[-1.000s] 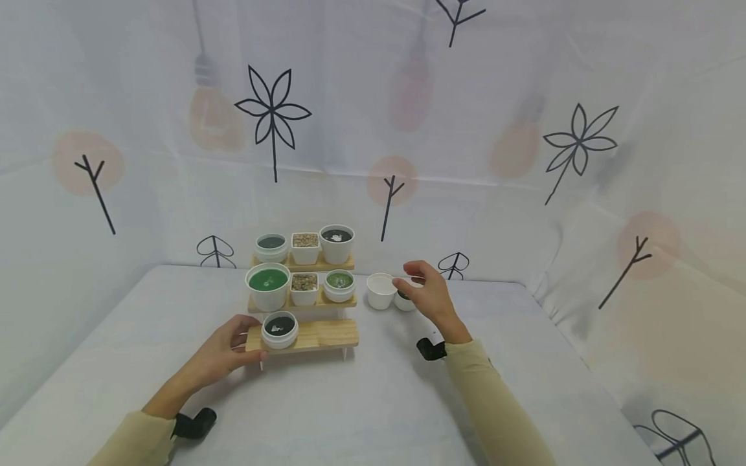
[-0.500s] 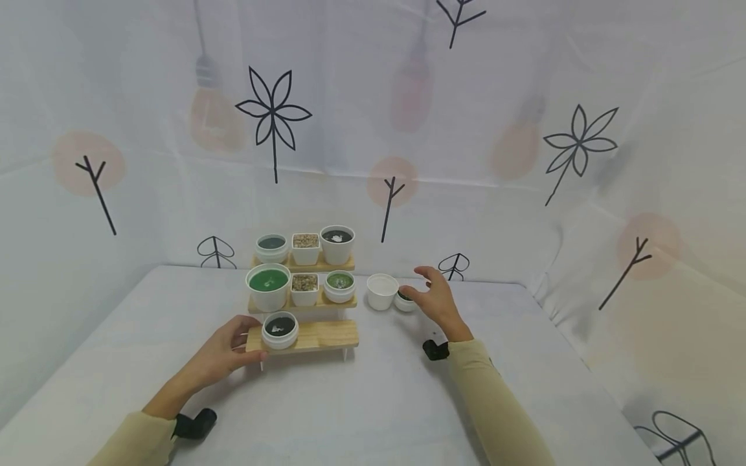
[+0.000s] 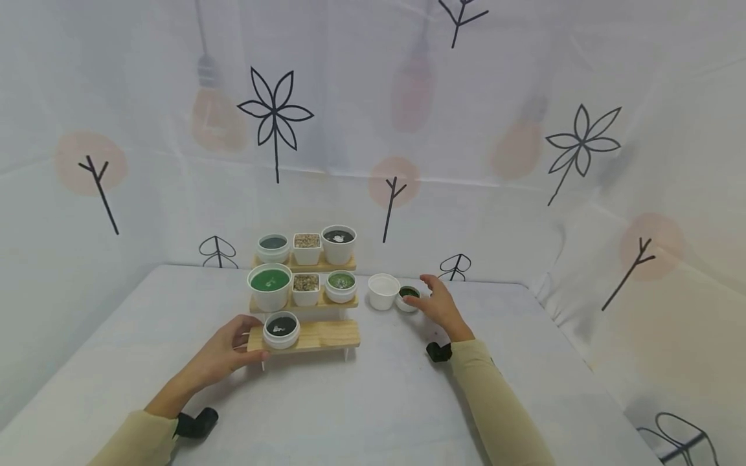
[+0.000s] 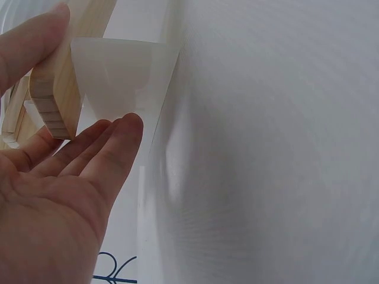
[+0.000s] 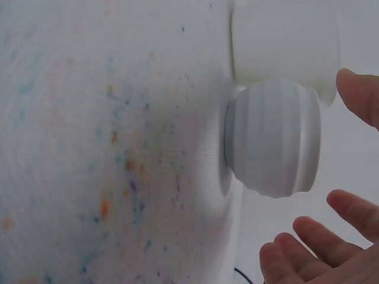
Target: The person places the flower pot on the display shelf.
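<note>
My left hand (image 3: 224,349) grips the left end of a low wooden riser (image 3: 329,333). In the left wrist view the thumb (image 4: 35,44) lies on one side of the plank end (image 4: 59,100) and the fingers reach to the other. A small round white pot with dark contents (image 3: 281,329) stands on that riser. My right hand (image 3: 444,307) hovers beside another little white pot with dark green contents (image 3: 408,299), thumb and fingers spread apart. In the right wrist view this ribbed pot (image 5: 272,139) stands between thumb and fingers, with gaps around it.
A plain white pot (image 3: 383,291) stands left of the green one. Behind the low riser are two higher wooden tiers, the middle one (image 3: 332,303) and the back one (image 3: 311,266), carrying several white pots. A printed white cloth (image 3: 495,213) hangs behind the table.
My right hand has shifted right and slightly down, away from the plain white pot, and more of the dark green pot shows. The left hand keeps its hold on the riser.
</note>
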A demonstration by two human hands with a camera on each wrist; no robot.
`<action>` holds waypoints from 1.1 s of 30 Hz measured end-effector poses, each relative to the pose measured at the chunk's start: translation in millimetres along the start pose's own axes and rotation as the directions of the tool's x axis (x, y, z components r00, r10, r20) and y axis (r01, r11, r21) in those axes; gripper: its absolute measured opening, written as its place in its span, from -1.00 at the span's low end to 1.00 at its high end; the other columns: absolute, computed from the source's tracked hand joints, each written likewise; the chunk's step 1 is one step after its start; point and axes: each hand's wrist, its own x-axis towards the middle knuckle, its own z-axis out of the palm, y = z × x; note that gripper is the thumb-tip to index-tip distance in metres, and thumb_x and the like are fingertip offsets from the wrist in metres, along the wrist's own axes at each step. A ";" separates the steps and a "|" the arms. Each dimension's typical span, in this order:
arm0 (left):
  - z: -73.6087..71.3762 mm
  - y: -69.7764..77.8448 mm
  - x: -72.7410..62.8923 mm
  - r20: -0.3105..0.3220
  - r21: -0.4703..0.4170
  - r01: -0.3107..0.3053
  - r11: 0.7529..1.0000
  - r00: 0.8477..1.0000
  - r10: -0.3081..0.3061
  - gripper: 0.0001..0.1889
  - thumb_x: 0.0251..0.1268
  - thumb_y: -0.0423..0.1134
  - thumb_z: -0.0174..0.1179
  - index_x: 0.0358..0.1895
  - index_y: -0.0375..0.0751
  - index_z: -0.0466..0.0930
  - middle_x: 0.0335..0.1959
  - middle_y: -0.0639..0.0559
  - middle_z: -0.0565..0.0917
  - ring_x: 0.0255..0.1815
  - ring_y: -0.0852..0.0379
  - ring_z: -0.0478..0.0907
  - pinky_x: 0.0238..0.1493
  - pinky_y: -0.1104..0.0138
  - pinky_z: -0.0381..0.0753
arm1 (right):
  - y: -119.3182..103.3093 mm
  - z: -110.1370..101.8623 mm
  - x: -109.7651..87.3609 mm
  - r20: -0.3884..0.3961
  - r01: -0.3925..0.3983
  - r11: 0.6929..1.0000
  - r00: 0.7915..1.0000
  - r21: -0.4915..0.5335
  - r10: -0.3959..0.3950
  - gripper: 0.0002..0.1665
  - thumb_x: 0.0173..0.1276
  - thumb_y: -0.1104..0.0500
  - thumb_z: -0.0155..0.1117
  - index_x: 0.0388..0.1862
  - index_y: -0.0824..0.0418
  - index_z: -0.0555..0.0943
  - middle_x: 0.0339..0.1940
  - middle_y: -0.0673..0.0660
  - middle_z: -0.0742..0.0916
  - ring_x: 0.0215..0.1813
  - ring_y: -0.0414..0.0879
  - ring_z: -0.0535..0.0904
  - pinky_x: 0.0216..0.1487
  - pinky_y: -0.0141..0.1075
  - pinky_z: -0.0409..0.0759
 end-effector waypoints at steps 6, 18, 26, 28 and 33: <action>0.4 0.5 0.6 -0.009 -0.006 0.018 1.000 1.000 -0.018 -0.20 0.00 -0.02 0.45 0.24 -0.32 0.26 0.29 -0.33 0.36 0.29 -0.34 0.34 0.21 0.08 0.52 | 1.5 3.1 0.7 0.020 -0.033 0.999 0.999 0.005 0.033 -0.01 0.17 -0.12 0.38 0.44 0.24 0.16 0.42 0.34 0.30 0.41 0.26 0.21 0.35 0.18 0.29; 2.7 0.9 -1.3 -0.016 -0.019 -0.002 1.000 1.000 0.001 -0.22 0.02 -0.08 0.44 0.24 -0.35 0.25 0.27 -0.35 0.36 0.27 -0.35 0.36 0.19 0.09 0.54 | 7.9 10.3 3.1 0.048 -0.055 0.995 0.998 0.082 0.051 -0.07 0.18 -0.02 0.40 0.42 0.25 0.19 0.39 0.31 0.35 0.37 0.22 0.29 0.33 0.10 0.36; 3.1 -0.7 -1.0 -0.018 -0.011 -0.001 1.000 1.000 0.001 -0.21 0.02 -0.06 0.44 0.24 -0.34 0.25 0.28 -0.34 0.36 0.28 -0.35 0.35 0.20 0.08 0.53 | 8.0 12.5 2.5 0.041 -0.068 0.996 0.997 0.059 0.065 -0.15 0.18 -0.01 0.40 0.35 0.31 0.29 0.30 0.30 0.45 0.28 0.20 0.38 0.25 0.06 0.46; 3.1 -0.8 -0.9 -0.019 -0.009 -0.001 1.000 1.000 0.001 -0.21 0.01 -0.05 0.45 0.24 -0.34 0.25 0.28 -0.34 0.36 0.28 -0.35 0.35 0.20 0.08 0.53 | 7.7 12.4 2.2 0.034 -0.060 0.997 0.998 0.054 0.059 -0.16 0.18 -0.01 0.40 0.33 0.32 0.31 0.27 0.30 0.47 0.26 0.19 0.41 0.22 0.06 0.47; 2.9 0.0 -0.7 -0.021 -0.011 0.002 1.000 1.000 -0.002 -0.21 0.01 -0.05 0.45 0.24 -0.34 0.25 0.28 -0.34 0.36 0.28 -0.34 0.36 0.19 0.10 0.54 | 6.4 10.9 1.3 0.008 -0.046 0.998 0.999 0.050 0.046 -0.20 0.16 0.00 0.42 0.29 0.32 0.35 0.20 0.29 0.52 0.21 0.17 0.44 0.16 0.01 0.52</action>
